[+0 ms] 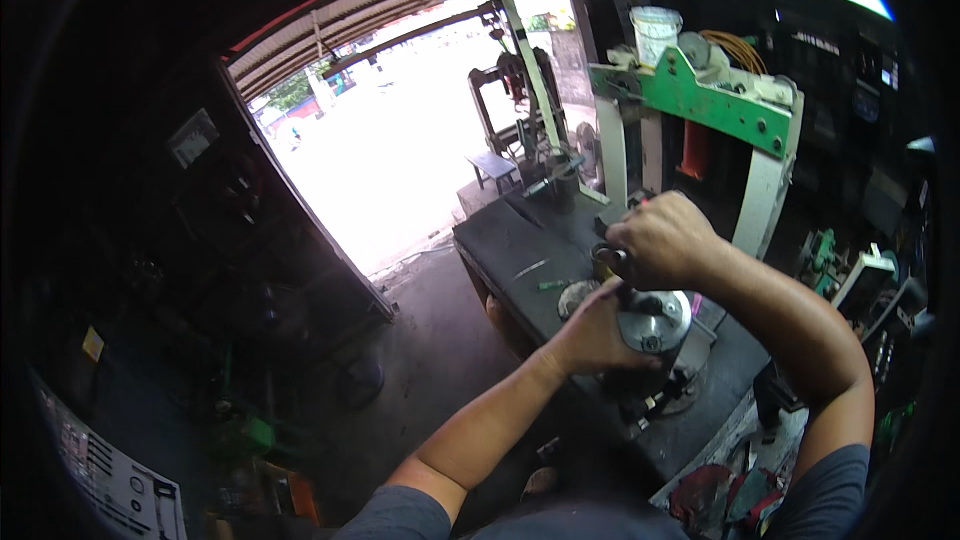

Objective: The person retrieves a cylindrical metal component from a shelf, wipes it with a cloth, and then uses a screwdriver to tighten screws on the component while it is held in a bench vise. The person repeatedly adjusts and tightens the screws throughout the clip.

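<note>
A shiny round metal cylinder part (pixel 660 322) stands on the dark workbench (pixel 510 240). My left hand (pixel 592 333) is wrapped around its left side and steadies it. My right hand (pixel 662 240) is closed just above it on a small dark tool or handle (pixel 612 261), whose end pokes out to the left of the fist. What the tool touches is hidden by my fingers. A flat round metal disc (pixel 575 296) lies on the bench just behind my left hand.
A green and white press frame (pixel 700 100) with a white bucket (pixel 655 32) on top stands behind the bench. A small green item (pixel 550 285) lies on the bench. Dark shelves fill the left; a bright open doorway lies beyond.
</note>
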Demonstrator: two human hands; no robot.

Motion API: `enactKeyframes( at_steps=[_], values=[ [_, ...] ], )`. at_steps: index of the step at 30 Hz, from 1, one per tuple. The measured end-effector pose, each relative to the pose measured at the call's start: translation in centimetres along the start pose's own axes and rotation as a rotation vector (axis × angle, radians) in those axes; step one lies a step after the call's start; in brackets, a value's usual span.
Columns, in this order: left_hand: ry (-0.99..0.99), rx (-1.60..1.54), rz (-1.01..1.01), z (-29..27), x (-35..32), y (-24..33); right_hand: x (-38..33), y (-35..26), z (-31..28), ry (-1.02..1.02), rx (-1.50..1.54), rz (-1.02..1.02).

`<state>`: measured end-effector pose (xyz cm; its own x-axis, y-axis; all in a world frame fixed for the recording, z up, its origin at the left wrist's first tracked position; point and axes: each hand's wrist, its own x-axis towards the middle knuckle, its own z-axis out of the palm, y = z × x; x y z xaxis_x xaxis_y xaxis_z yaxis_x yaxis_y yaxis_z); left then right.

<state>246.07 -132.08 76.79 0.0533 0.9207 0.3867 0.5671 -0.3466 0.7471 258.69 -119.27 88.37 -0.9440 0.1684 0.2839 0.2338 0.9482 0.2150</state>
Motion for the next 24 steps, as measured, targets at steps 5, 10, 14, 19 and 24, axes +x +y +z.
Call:
enactKeyframes(
  at_steps=[5,10,14,19,24],
  values=[
    [0.078,-0.007,0.005,0.0,-0.2,1.0,0.1,-1.1,1.3,0.244,0.036,0.158],
    [0.101,-0.072,0.005,0.1,-0.2,0.8,0.4,-1.6,1.7,0.299,0.044,0.212],
    [0.093,-0.074,-0.018,0.4,-0.2,0.4,0.6,-1.6,2.1,0.281,0.019,0.258],
    [0.088,-0.062,-0.023,0.5,-0.4,0.3,0.9,-2.2,2.1,0.287,-0.021,0.326],
    [0.139,-0.038,-0.026,0.5,-0.4,0.4,1.0,-3.0,1.5,0.303,-0.023,0.371]
  ],
)
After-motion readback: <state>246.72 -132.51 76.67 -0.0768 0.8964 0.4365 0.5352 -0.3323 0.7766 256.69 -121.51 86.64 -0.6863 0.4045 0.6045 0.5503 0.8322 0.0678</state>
